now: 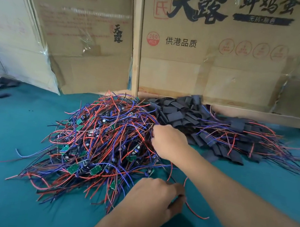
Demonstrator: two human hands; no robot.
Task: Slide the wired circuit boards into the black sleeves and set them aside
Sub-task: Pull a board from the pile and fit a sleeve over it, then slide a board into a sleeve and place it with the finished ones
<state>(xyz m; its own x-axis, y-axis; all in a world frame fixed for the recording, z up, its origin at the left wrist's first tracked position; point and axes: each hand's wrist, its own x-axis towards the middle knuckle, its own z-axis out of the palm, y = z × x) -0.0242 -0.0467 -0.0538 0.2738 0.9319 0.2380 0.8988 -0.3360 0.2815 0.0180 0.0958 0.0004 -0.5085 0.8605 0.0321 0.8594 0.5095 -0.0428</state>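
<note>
My right hand [168,141] digs curled fingers into the circuit board pile [99,144] mid-table. My left hand [152,202] pinches a red wire [196,214] near the front edge. Black sleeves [184,113] lie by the back edge.

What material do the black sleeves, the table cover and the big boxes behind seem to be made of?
Black sleeves: probably matte plastic or rubbery tubing, lying flattened with soft creases. Table cover: likely teal fabric or felt, dull with no glare. Boxes: brown corrugated cardboard, printed, with glossy clear tape on the seams.
</note>
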